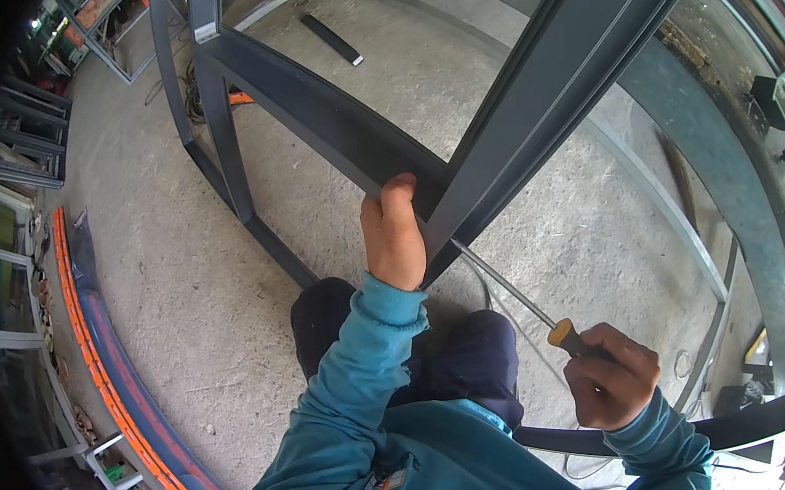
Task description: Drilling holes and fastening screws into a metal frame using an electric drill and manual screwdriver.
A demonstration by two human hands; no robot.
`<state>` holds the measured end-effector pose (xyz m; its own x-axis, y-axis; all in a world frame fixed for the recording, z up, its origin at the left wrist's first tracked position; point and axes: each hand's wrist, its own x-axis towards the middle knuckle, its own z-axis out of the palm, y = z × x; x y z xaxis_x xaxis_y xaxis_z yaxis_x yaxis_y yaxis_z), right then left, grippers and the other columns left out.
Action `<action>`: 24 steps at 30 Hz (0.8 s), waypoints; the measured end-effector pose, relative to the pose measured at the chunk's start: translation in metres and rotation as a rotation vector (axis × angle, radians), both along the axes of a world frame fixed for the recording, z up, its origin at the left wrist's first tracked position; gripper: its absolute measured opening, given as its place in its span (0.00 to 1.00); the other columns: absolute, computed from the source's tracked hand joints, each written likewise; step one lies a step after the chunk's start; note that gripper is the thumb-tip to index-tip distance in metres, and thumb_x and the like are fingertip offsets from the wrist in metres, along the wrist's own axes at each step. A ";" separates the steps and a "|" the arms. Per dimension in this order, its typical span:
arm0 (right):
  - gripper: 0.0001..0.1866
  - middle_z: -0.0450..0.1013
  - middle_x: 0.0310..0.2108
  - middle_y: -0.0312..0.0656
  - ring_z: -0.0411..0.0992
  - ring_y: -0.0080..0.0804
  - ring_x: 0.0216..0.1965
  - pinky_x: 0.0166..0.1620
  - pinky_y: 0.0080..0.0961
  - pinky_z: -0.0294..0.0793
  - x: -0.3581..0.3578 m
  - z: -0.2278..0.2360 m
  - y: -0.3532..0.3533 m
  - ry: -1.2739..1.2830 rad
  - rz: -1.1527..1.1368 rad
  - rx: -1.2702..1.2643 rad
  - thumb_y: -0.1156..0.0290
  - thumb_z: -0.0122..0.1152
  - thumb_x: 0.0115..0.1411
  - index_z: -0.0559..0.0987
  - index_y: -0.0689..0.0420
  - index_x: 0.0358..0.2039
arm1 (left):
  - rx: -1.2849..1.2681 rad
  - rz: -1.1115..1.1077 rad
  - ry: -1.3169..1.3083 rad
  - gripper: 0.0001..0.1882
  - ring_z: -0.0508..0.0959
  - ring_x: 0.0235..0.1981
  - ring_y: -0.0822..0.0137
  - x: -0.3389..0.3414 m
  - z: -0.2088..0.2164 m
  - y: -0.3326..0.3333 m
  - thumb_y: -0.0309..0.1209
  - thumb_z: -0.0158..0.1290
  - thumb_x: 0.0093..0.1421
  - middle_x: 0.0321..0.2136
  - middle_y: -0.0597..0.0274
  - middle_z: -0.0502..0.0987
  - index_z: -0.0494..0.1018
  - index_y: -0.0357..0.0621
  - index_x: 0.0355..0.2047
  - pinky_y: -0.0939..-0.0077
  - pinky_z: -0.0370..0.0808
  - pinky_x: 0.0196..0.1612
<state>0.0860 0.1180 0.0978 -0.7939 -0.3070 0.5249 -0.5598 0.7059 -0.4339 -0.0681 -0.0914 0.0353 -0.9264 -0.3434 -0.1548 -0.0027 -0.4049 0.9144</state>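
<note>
My right hand [613, 375] is closed round the handle of a long screwdriver [511, 289], which has a yellow and dark grip. Its shaft slants up to the left, and the tip meets the side of a dark grey metal frame [557, 110] near the corner where a crossbar joins the upright. My left hand [396, 234] grips that crossbar [329, 121] beside the joint, thumb on top and the other fingers hidden beneath. The screw or hole at the screwdriver's tip cannot be made out.
Over the concrete floor [171, 290] lie a short dark profile piece [332, 39] and, at the left, long orange strips [106, 378]. Coiled cables [194, 98] rest behind the frame. Stacked frames [27, 134] stand far left. A curved grey metal beam [730, 174] runs along the right.
</note>
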 end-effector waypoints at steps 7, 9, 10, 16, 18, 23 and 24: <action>0.08 0.77 0.36 0.51 0.76 0.29 0.30 0.35 0.20 0.75 0.014 -0.005 -0.002 -0.627 -0.248 -0.824 0.91 0.63 0.45 0.81 0.65 0.25 | -0.020 -0.033 -0.005 0.25 0.72 0.34 0.64 0.000 0.000 -0.002 0.45 0.49 0.60 0.35 0.53 0.74 0.71 0.28 0.40 0.71 0.71 0.40; 0.07 0.78 0.38 0.53 0.76 0.29 0.30 0.33 0.19 0.73 0.017 -0.008 -0.004 -0.626 -0.265 -0.906 0.89 0.62 0.47 0.82 0.66 0.26 | -0.024 -0.021 -0.021 0.26 0.72 0.34 0.64 0.000 0.000 0.000 0.45 0.50 0.60 0.34 0.53 0.74 0.71 0.28 0.40 0.71 0.71 0.40; 0.07 0.78 0.38 0.54 0.76 0.30 0.29 0.30 0.19 0.72 0.017 -0.008 -0.003 -0.708 -0.251 -1.096 0.89 0.62 0.47 0.82 0.66 0.28 | -0.028 -0.009 -0.038 0.26 0.72 0.34 0.63 0.000 -0.001 0.001 0.46 0.50 0.60 0.34 0.52 0.74 0.71 0.28 0.40 0.71 0.71 0.40; 0.10 0.77 0.39 0.57 0.76 0.37 0.27 0.23 0.21 0.66 0.009 0.009 0.003 -1.053 -0.414 -1.472 0.85 0.59 0.49 0.80 0.69 0.34 | -0.037 -0.029 -0.025 0.29 0.72 0.41 0.60 -0.003 -0.011 -0.002 0.46 0.51 0.59 0.41 0.48 0.73 0.71 0.25 0.42 0.69 0.70 0.46; 0.14 0.77 0.38 0.56 0.76 0.39 0.27 0.21 0.22 0.66 0.008 0.010 0.006 -1.181 -0.473 -1.459 0.81 0.59 0.51 0.77 0.69 0.40 | -0.023 -0.031 -0.024 0.29 0.71 0.43 0.60 -0.004 -0.009 -0.004 0.46 0.51 0.59 0.43 0.47 0.72 0.70 0.25 0.44 0.69 0.69 0.48; 0.16 0.77 0.39 0.53 0.77 0.40 0.29 0.21 0.22 0.68 0.018 0.008 0.009 -1.187 -0.365 -1.519 0.78 0.62 0.52 0.76 0.65 0.43 | 0.246 -0.181 0.041 0.36 0.69 0.53 0.61 -0.001 -0.001 -0.016 0.49 0.56 0.60 0.54 0.52 0.68 0.65 0.29 0.56 0.71 0.65 0.58; 0.17 0.77 0.41 0.52 0.77 0.40 0.30 0.21 0.22 0.68 0.023 0.004 0.010 -1.119 -0.325 -1.467 0.77 0.63 0.52 0.75 0.63 0.44 | 0.433 -0.321 0.070 0.38 0.67 0.58 0.63 -0.002 -0.014 -0.030 0.47 0.60 0.59 0.56 0.55 0.67 0.60 0.33 0.60 0.70 0.62 0.61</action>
